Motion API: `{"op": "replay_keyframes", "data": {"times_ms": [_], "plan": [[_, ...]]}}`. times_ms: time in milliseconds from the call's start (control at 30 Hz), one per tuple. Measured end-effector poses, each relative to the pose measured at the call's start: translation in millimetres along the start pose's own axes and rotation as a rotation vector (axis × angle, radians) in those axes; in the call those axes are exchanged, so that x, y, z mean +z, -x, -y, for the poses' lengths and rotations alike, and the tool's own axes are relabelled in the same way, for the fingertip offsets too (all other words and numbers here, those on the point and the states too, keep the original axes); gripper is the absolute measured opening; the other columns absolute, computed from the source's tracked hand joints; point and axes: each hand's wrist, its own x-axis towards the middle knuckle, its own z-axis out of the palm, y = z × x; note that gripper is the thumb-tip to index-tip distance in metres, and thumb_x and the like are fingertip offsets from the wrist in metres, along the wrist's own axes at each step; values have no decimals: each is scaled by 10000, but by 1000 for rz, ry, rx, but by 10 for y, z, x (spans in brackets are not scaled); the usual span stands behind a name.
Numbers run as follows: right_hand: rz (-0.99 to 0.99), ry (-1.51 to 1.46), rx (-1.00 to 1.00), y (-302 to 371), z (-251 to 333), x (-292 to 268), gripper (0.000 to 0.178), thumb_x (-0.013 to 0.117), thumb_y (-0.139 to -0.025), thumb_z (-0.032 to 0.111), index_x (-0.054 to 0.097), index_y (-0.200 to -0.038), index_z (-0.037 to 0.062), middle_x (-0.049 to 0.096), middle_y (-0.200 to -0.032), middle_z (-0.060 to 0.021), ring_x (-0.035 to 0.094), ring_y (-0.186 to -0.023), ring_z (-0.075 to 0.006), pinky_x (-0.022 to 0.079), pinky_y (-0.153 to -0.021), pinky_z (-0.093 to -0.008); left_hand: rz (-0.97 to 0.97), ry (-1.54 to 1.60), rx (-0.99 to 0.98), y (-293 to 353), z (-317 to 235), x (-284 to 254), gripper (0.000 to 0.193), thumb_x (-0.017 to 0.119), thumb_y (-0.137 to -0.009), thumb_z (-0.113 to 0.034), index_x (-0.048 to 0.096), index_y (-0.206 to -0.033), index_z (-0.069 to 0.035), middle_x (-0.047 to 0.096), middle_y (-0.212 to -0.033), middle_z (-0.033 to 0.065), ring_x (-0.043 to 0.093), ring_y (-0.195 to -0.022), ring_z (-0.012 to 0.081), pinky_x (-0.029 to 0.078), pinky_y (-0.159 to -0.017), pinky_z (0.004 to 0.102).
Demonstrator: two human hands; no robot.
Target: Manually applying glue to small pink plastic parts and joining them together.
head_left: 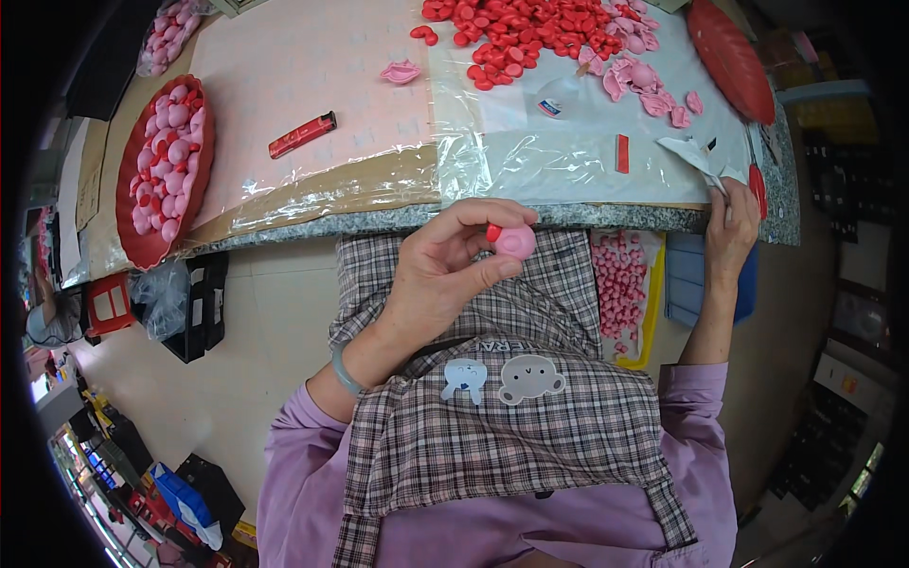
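My left hand (445, 260) is raised just in front of the table edge. Its thumb and fingers pinch a small round pink piece (515, 242) with a red part (493, 233) on its left side. At the table's right edge, my right hand (732, 222) closes its fingers on the near end of a crumpled white thing (692, 154), thin and pale where I grip it. Its exact kind is unclear. A red-handled tool (757, 189) lies just right of those fingers.
A red scalloped tray (126, 199) of pink and red pieces stands left. Loose red pieces (521, 38) and pink trimmings (653, 99) lie at the back, near a clear bottle (559, 95). A red lighter (303, 135) sits mid-left. Below the table is a yellow bin (655, 303).
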Motion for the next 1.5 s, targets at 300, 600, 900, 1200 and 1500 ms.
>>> {"op": "replay_keyframes", "data": {"times_ms": [300, 600, 900, 1200, 1500], "plan": [[-114, -704, 5, 26, 1342, -562, 218, 619, -770, -106, 645, -967, -15, 634, -874, -97, 613, -801, -165, 467, -720, -242, -42, -70, -22, 10, -9, 63, 439, 692, -798, 40, 520, -1200, 2, 574, -1130, 78, 554, -1060, 147, 471, -906, 288], [99, -1025, -148, 102, 1942, -332, 281, 684, -682, -83, 651, -937, 32, 606, -791, -94, 612, -640, -209, 477, -519, -294, -160, -128, -96, 58, 14, 99, 523, 738, -765, 26, 459, -1205, -21, 573, -1078, 48, 580, -1020, 138, 522, -873, 287], [23, -917, -354, 80, 1833, -226, 264, 657, -649, -123, 644, -878, 9, 625, -800, -107, 600, -671, -198, 462, -557, -278, -194, 157, -220, 42, 20, 45, 599, 730, -764, 42, 389, -1251, -30, 582, -1136, 120, 606, -1022, 187, 547, -853, 305], [-289, -1033, 213, -157, 1086, -482, 174, 581, -905, 14, 569, -1072, -33, 612, -1018, -80, 572, -928, -122, 454, -830, -240, -89, 427, -288, 26, -39, -44, 333, 521, -967, -202, 494, -1261, -47, 588, -1180, 148, 610, -983, 182, 512, -825, 243], [-338, -588, 224, -531, -310, -601, 170, 583, -922, 60, 626, -1068, -15, 638, -1006, -48, 584, -887, -90, 470, -792, -219, -40, 556, -311, 1, -32, -107, 384, 427, -1004, -246, 454, -1294, 6, 563, -1201, 193, 635, -1007, 270, 557, -848, 282]]}}
